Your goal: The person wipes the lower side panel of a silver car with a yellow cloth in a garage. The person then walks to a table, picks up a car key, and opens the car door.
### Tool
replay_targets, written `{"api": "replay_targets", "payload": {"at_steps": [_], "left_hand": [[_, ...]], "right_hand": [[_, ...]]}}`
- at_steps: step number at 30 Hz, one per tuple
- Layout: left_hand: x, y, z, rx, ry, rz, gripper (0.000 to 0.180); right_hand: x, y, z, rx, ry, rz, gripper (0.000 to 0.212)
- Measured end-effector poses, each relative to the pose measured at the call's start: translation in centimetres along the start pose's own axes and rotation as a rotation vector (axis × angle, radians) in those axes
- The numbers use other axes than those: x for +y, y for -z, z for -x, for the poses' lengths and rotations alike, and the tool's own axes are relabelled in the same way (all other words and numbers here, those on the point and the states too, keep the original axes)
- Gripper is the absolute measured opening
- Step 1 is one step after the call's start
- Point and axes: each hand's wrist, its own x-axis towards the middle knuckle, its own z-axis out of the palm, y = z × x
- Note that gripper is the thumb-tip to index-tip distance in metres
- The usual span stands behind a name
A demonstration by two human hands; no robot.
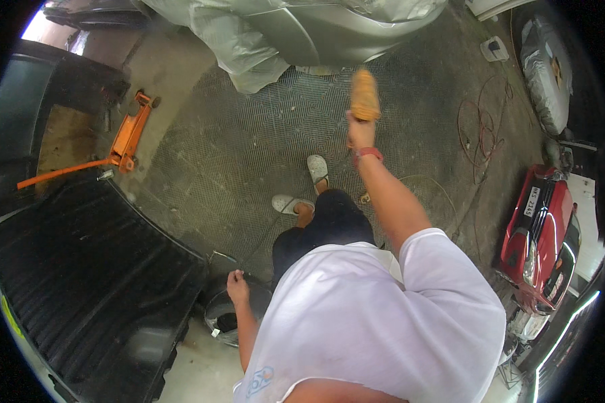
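Observation:
My right hand (361, 133) is stretched forward, closed around the lower end of an orange-yellow, ridged, elongated thing (365, 97). Motion blurs it, and I cannot tell its kind. Its tip points at the silver car body panel (316, 40), which is partly draped in clear plastic sheeting (238, 50); whether they touch does not show. A red band (368, 155) circles my right wrist. At my left side hangs my left hand (238, 290), fingers curled in and nothing visible in them. Just beside it is a dark round bin (215, 312) with a thin metal rod (223, 256) near its rim.
An orange floor jack (129, 138) stands at the left, its long handle jutting out. A large black ribbed panel (81, 269) fills the lower left. Red hose (480, 134) loops across the floor at right, before a red car front (538, 235). A wrapped silver part (548, 77) lies beyond.

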Motion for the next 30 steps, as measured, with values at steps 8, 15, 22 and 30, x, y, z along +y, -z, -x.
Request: {"api": "replay_targets", "payload": {"at_steps": [8, 15, 22, 30], "left_hand": [[3.4, -3.2, 2.9, -0.089, -0.007, -0.053, 0.033], [2.1, -7.1, 6.6, -0.159, 0.087, 0.0, 0.031], [12.4, -13.3, 5.6, -0.168, -0.099, -0.075, 0.028], [19.1, -16.1, 4.9, -0.199, -0.099, -0.051, 0.03]], "right_hand": [[9.1, -0.1, -1.2, 0.039, 0.013, 0.294, 0.062], [7.7, -14.9, -0.2, -0.397, 0.001, 0.53, 0.052], [10.7, -15.0, -7.3, -0.657, 0.322, 0.897, 0.053], [17.2, -3.5, -10.4, -0.256, 0.221, 1.36, 0.06]]}}
